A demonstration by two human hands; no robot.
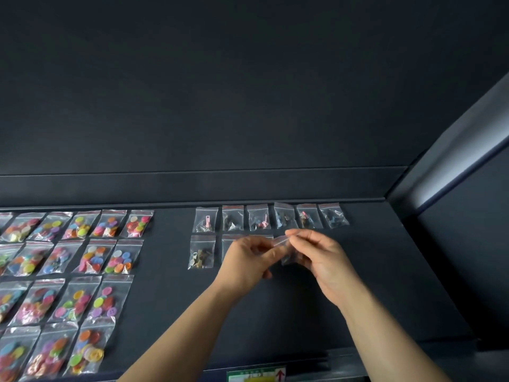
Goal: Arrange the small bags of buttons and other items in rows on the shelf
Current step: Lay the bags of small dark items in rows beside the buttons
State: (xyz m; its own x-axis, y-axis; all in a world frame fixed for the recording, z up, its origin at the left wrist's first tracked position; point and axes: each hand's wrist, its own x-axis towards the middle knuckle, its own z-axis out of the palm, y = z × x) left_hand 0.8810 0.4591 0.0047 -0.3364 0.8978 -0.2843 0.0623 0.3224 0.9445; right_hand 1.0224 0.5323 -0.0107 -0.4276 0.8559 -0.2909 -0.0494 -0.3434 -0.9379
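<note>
Both hands pinch a clear bag (286, 250) above shelf (275, 312)

From my end the shelf (275, 312) shows a smooth, matt dark finish that throws back almost no light. The button bags (80, 299) are thin clear plastic film, glossy and crinkled, and the buttons (93, 259) inside look like shiny hard plastic. I see zipper pulls (200, 261) with a brassy metal glint. The held bag (287, 257) is the same clear film, blurred. The label (253, 376) looks like printed paper
</note>
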